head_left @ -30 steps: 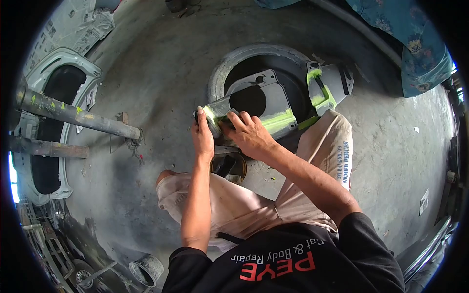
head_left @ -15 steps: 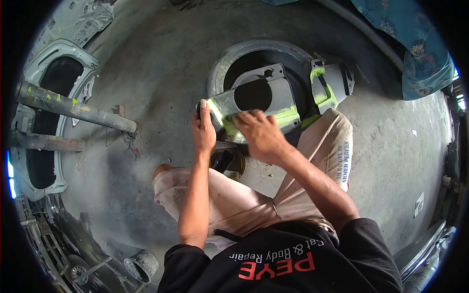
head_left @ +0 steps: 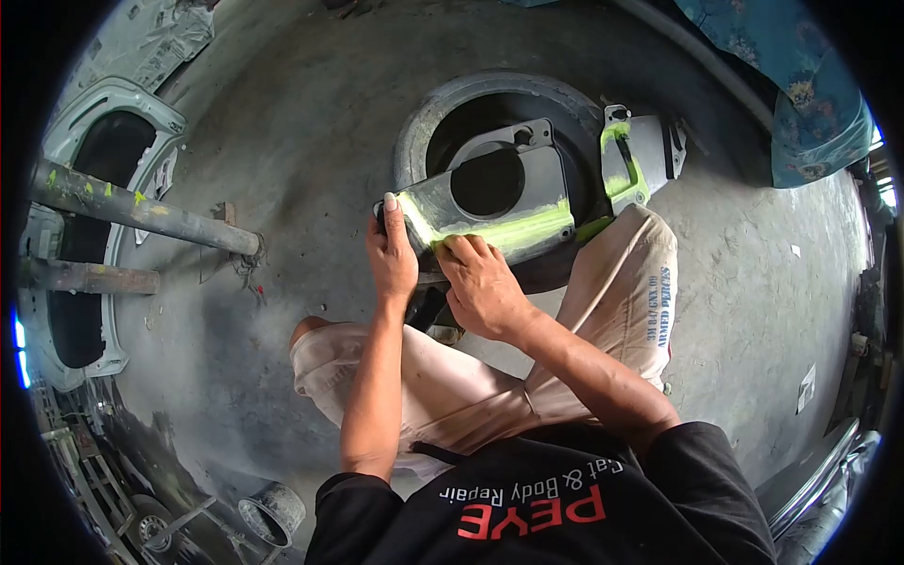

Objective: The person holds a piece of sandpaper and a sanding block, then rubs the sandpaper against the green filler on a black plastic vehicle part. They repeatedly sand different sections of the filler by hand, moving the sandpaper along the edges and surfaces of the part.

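Note:
A grey speaker-box-like panel (head_left: 543, 184) with a large round hole lies tilted across a tyre (head_left: 414, 151). Yellow-green putty (head_left: 513, 233) runs along its near edge and left corner. My left hand (head_left: 393, 259) grips the panel's left end, thumb on top and fingers wrapped round the side. On the near edge, just right of that corner, my right hand (head_left: 485, 285) presses down with fingers bent and together. Whatever lies under those fingers is hidden. A second grey part (head_left: 650, 155) with a putty-smeared bracket rests against the tyre's right side, by my knee.
Below the panel, between my legs, stands a partly hidden container (head_left: 446, 332) with something dark. Metal posts (head_left: 151, 212) and a car tailgate panel (head_left: 118, 113) are at the left. A bucket (head_left: 273, 513) sits lower left; a floral cloth (head_left: 819, 122) hangs upper right.
My right hand has moved from the panel's face down and slightly left to its near edge, and is no longer blurred. My left hand keeps its hold on the left end.

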Demonstrator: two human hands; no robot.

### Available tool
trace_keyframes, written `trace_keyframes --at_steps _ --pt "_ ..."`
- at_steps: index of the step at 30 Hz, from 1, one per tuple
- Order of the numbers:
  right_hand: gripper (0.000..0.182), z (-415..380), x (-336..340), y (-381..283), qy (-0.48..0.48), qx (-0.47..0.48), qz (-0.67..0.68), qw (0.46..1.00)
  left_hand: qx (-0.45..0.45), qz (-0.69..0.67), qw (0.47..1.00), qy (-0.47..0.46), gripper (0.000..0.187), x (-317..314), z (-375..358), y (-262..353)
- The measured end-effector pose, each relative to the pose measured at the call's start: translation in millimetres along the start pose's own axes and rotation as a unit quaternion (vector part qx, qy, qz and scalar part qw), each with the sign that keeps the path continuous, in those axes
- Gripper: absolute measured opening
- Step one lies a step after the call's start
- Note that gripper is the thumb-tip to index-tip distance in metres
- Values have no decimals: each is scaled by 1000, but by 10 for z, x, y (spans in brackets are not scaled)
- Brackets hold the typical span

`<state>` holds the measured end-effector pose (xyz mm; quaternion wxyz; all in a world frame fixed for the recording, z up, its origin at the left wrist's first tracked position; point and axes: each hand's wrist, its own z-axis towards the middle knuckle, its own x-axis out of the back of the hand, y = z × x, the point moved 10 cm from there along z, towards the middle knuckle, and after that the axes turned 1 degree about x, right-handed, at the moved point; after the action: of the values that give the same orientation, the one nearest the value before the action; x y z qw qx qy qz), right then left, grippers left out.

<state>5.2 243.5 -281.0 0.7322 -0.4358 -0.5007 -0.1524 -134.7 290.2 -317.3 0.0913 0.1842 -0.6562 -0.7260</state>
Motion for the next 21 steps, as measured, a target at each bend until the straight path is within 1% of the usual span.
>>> trace_keyframes --at_steps 1,2,4,5,6,8,9,11,12,13,14,16,17,18,19,20,21 --pt "55 20 -20 51 -27 -11 13 999 -6 4 1000 -9 43 4 9 8" --pt "55 14 54 112 -25 -12 15 999 -7 6 1000 -12 43 -9 1 19" --pt "55 -100 132 312 -83 3 -71 994 -15 15 1000 6 44 -4 -60 55" --pt "54 -165 217 515 -64 -20 -86 994 -12 14 1000 8 44 12 -80 55" --pt "55 -219 275 696 -83 -44 -108 990 -12 23 1000 0 44 4 -74 67" --pt "55 -206 263 857 -113 -43 -42 992 -13 29 999 -7 44 -21 -48 68" --pt "55 -173 244 800 -112 -45 -43 992 -21 16 1000 -11 44 -44 -36 76" --pt "54 25 99 341 -99 39 15 994 -30 5 999 -21 43 -64 -16 85" --pt "54 114 23 140 -135 25 10 990 -10 -9 1000 -22 43 -46 3 36" --pt "55 107 47 129 -116 34 19 993 9 -22 999 -23 44 -29 21 -10" --pt "56 97 52 154 -96 43 26 994 6 -20 999 -26 44 -37 32 -15" --pt "51 -34 2 581 -86 57 14 995 -1 -5 1000 6 46 17 11 -70" --pt "54 -87 25 896 -125 -7 -30 992 17 -5 1000 1 47 42 25 -177" --pt "49 -176 248 1133 -149 -104 -75 980 18 -8 1000 8 47 52 29 -186" --pt "40 -251 302 1445 -164 -137 -139 967 26 -9 999 17 47 54 38 -195" --pt "34 -263 530 1486 -188 -184 -182 947 33 -10 999 24 47 44 50 -190" --pt "33 -179 677 1448 -135 -108 -155 973 32 -12 999 23 47 21 50 -148"
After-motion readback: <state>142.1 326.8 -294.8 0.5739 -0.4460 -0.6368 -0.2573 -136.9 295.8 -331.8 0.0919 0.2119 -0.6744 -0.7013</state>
